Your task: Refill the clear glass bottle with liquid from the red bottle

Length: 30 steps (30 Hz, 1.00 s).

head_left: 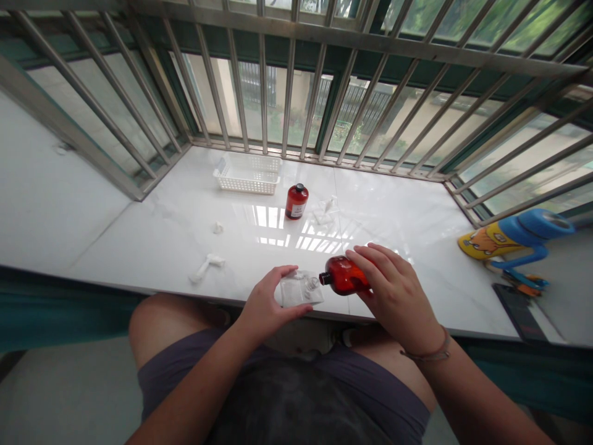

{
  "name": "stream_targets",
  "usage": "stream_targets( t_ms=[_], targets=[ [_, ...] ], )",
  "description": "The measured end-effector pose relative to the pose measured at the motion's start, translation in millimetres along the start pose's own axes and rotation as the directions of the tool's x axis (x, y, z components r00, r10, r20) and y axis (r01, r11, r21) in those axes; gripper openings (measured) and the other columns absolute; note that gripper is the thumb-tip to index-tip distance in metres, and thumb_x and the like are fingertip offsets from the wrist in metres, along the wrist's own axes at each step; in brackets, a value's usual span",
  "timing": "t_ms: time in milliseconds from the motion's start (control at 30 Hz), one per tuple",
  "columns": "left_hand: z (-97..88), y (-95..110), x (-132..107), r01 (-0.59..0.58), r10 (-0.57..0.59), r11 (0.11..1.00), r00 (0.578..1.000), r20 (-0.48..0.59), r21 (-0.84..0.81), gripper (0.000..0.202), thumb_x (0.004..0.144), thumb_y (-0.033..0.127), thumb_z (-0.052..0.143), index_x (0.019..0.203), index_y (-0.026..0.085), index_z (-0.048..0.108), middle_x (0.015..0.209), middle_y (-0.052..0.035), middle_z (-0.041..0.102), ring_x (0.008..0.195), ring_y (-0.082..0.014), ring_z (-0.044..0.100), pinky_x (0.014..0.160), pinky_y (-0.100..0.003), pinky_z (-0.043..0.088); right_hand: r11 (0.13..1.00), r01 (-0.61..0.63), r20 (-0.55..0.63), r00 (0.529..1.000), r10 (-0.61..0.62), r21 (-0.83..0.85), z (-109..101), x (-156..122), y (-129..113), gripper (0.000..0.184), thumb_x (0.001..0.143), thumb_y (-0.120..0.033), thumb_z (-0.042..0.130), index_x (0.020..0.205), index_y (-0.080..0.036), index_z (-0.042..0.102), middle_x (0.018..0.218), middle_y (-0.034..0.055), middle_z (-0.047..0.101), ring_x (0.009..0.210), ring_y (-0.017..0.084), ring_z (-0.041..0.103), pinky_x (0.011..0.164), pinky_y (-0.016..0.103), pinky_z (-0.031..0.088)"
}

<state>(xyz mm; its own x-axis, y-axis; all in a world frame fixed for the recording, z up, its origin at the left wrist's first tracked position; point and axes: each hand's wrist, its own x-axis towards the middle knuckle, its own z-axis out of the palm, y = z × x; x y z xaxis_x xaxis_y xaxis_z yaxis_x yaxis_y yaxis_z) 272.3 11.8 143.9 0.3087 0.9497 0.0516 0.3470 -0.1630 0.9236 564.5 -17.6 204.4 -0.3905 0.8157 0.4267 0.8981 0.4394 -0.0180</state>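
Note:
My left hand (273,300) is closed round a clear glass bottle (296,289), thumb on the near side and fingers on the far side. Its open neck points up and to the right. In my right hand (398,290) a red-brown bottle (343,275) is held tipped on its side, uncapped. The dark threaded mouth is close to the clear bottle's neck; whether they touch I cannot tell. Liquid inside the clear bottle cannot be made out. Farther back stands a second red-brown bottle (296,202), upright, with a black cap and a white label.
At the back left sits a white perforated basket (248,176). Crumpled tissues (207,267) and a clear plastic wrapper (325,211) lie on the white marble ledge (152,247). To the right are a blue-and-yellow flask (509,235) and a dark phone (516,312). Metal bars (291,93) line the window.

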Motion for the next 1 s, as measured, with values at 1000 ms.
stream_targets(
  t_ms=[1000],
  targets=[
    [4.9,-15,-1,0.014,-0.014,1.0,1.0,0.021,0.001,0.077,0.072,0.037,0.101,0.139,0.028,0.065,0.14,-0.0062,0.074,0.133,-0.0303,0.07,0.12,-0.047,0.053,1.0,-0.009,0.017,1.0,0.009,-0.01,1,-1,1,0.061,0.102,-0.014,0.068,0.16,-0.025,0.052,0.153,0.012,0.066,0.145,0.038,0.056,0.12,0.056,0.048]
  ],
)
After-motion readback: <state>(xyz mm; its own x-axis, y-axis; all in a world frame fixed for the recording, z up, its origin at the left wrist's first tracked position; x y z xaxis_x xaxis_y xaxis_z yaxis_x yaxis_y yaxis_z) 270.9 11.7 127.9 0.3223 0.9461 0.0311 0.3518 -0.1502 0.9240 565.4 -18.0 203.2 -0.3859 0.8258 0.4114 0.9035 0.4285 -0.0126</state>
